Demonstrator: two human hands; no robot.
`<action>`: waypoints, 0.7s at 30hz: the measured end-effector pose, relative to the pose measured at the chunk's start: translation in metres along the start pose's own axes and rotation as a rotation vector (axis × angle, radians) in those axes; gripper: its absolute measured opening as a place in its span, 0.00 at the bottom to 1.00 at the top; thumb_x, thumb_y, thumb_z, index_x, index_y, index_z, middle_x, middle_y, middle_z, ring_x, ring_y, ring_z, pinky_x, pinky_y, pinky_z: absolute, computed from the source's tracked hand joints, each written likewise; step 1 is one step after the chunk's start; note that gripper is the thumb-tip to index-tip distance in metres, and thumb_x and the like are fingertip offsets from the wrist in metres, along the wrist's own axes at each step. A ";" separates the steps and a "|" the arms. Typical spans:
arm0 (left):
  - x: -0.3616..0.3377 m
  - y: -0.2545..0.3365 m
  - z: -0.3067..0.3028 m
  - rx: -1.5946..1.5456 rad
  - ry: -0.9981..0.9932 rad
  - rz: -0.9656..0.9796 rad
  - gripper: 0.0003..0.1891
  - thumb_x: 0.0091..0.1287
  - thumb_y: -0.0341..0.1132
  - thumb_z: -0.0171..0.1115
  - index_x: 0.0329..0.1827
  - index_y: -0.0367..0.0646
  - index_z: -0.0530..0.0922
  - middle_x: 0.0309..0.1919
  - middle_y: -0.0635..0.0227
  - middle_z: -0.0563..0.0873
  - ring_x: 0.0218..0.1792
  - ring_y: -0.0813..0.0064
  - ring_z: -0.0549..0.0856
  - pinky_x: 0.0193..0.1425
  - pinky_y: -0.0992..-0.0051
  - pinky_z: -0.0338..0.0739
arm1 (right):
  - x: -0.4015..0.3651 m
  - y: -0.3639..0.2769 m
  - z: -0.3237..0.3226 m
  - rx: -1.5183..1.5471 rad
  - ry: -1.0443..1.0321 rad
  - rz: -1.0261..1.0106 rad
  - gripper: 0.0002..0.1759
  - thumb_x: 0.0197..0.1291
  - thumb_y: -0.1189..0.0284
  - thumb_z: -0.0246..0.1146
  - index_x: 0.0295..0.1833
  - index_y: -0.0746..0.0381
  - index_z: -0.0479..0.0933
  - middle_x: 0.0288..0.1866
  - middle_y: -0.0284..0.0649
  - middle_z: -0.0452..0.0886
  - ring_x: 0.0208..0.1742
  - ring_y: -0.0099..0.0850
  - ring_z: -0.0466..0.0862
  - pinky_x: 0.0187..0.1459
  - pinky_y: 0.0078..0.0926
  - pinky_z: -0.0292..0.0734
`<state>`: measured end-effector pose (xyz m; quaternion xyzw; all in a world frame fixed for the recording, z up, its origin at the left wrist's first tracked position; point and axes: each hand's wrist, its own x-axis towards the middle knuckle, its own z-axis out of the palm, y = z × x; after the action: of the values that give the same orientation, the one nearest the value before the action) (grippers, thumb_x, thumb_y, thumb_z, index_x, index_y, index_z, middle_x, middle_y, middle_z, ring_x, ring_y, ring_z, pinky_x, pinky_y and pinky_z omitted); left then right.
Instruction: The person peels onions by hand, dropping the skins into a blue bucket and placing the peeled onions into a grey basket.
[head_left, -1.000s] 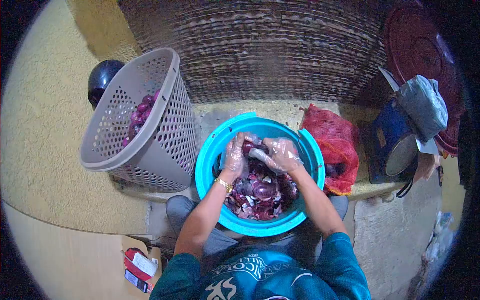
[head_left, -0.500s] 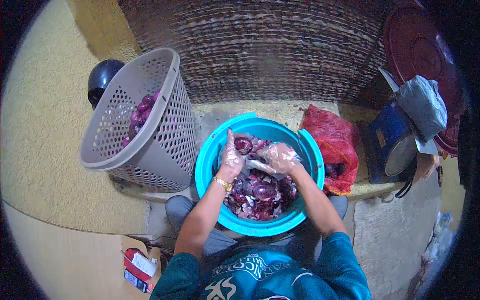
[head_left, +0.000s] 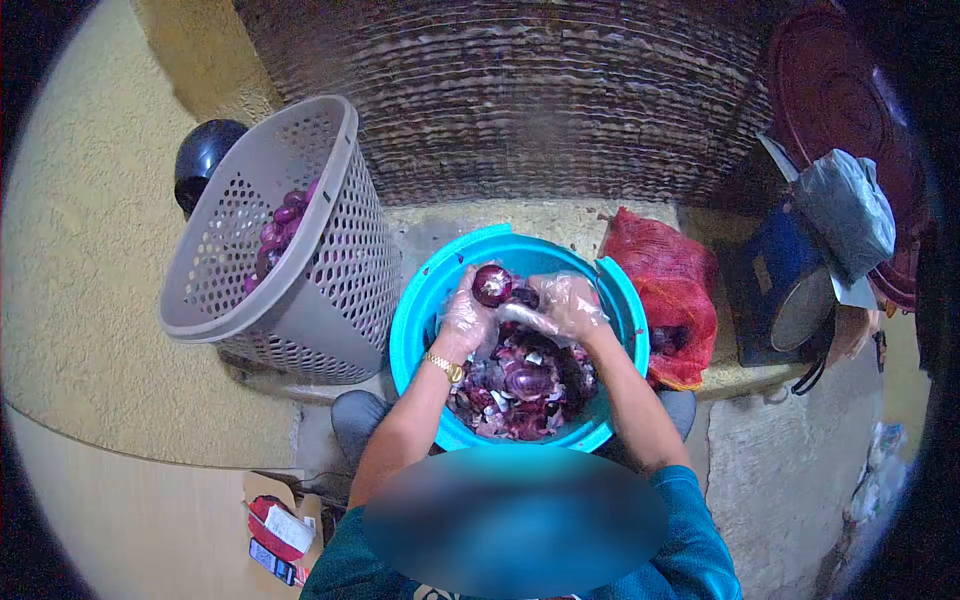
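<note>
Both hands wear clear plastic gloves and are over a turquoise basin (head_left: 415,400). My left hand (head_left: 466,322), with a gold watch at its wrist, is closed around a shiny red onion (head_left: 492,286) near the basin's far side. Just right of it, my right hand (head_left: 566,305) has its fingers curled inward. A dark purple patch shows by its fingertips; whether it is gripped is hidden. Below the hands, more red onions (head_left: 530,380) lie among loose papery skins in the basin.
On the left stands a grey perforated basket (head_left: 345,260) with red onions inside. A red mesh sack (head_left: 660,280) lies right of the basin. Farther right are a blue weighing scale (head_left: 785,260) with a grey plastic bag (head_left: 848,215) on it. A phone (head_left: 272,562) lies lower left.
The red onion in my left hand has come up and turned, showing more of its face. My right hand has shifted slightly, with a dark purple patch now visible by its fingers.
</note>
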<state>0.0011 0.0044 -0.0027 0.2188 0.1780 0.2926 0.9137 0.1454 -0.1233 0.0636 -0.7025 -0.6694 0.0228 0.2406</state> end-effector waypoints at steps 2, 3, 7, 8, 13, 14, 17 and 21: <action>0.002 -0.002 -0.005 0.011 -0.015 -0.005 0.21 0.74 0.51 0.50 0.56 0.41 0.74 0.53 0.58 0.81 0.55 0.62 0.80 0.66 0.55 0.73 | -0.001 0.004 0.004 -0.011 0.082 0.007 0.29 0.57 0.42 0.61 0.33 0.61 0.76 0.24 0.51 0.80 0.29 0.52 0.82 0.32 0.48 0.73; 0.000 -0.002 -0.003 0.058 -0.036 -0.007 0.20 0.75 0.50 0.50 0.57 0.42 0.75 0.54 0.60 0.81 0.56 0.64 0.79 0.66 0.55 0.72 | 0.000 0.005 0.008 -0.011 0.083 0.006 0.29 0.57 0.42 0.61 0.33 0.61 0.76 0.24 0.51 0.80 0.29 0.52 0.82 0.32 0.48 0.73; -0.009 -0.001 0.005 0.221 -0.056 -0.063 0.20 0.75 0.49 0.50 0.59 0.46 0.76 0.55 0.65 0.80 0.58 0.68 0.77 0.64 0.55 0.72 | 0.000 0.006 0.012 0.054 0.178 0.059 0.31 0.57 0.41 0.62 0.31 0.63 0.76 0.25 0.51 0.81 0.29 0.52 0.82 0.34 0.47 0.74; -0.011 -0.002 0.008 0.221 -0.056 -0.064 0.20 0.75 0.49 0.50 0.59 0.46 0.76 0.55 0.65 0.80 0.58 0.68 0.77 0.64 0.55 0.72 | 0.000 0.005 0.011 0.063 0.178 0.086 0.31 0.56 0.41 0.63 0.32 0.63 0.76 0.25 0.51 0.81 0.29 0.51 0.82 0.33 0.47 0.74; -0.011 -0.003 0.009 0.302 -0.118 -0.057 0.20 0.76 0.49 0.49 0.60 0.47 0.76 0.57 0.66 0.78 0.58 0.69 0.76 0.62 0.55 0.74 | -0.001 0.005 0.009 0.011 0.132 0.112 0.30 0.57 0.42 0.62 0.34 0.61 0.77 0.25 0.51 0.80 0.31 0.52 0.82 0.34 0.49 0.74; -0.010 -0.003 0.008 0.301 -0.118 -0.058 0.20 0.76 0.49 0.49 0.60 0.47 0.76 0.57 0.66 0.78 0.58 0.69 0.76 0.62 0.55 0.74 | -0.001 0.006 0.008 -0.001 0.101 0.130 0.28 0.57 0.42 0.61 0.35 0.60 0.77 0.27 0.51 0.81 0.32 0.52 0.82 0.35 0.50 0.74; -0.012 -0.003 0.009 0.306 -0.105 -0.053 0.20 0.76 0.49 0.49 0.61 0.47 0.76 0.56 0.66 0.78 0.58 0.69 0.77 0.62 0.55 0.75 | 0.001 0.007 0.009 -0.084 0.048 0.096 0.26 0.60 0.45 0.60 0.36 0.59 0.78 0.27 0.51 0.81 0.33 0.52 0.82 0.37 0.49 0.75; -0.016 -0.001 0.016 0.348 -0.086 -0.054 0.23 0.76 0.48 0.48 0.64 0.42 0.73 0.61 0.63 0.77 0.61 0.67 0.77 0.65 0.57 0.74 | 0.002 0.010 0.009 -0.077 0.010 0.069 0.24 0.62 0.46 0.58 0.39 0.58 0.80 0.28 0.52 0.82 0.33 0.52 0.83 0.37 0.49 0.76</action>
<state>-0.0033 -0.0108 0.0136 0.3811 0.1926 0.2229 0.8763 0.1515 -0.1188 0.0525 -0.7341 -0.6439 0.0016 0.2156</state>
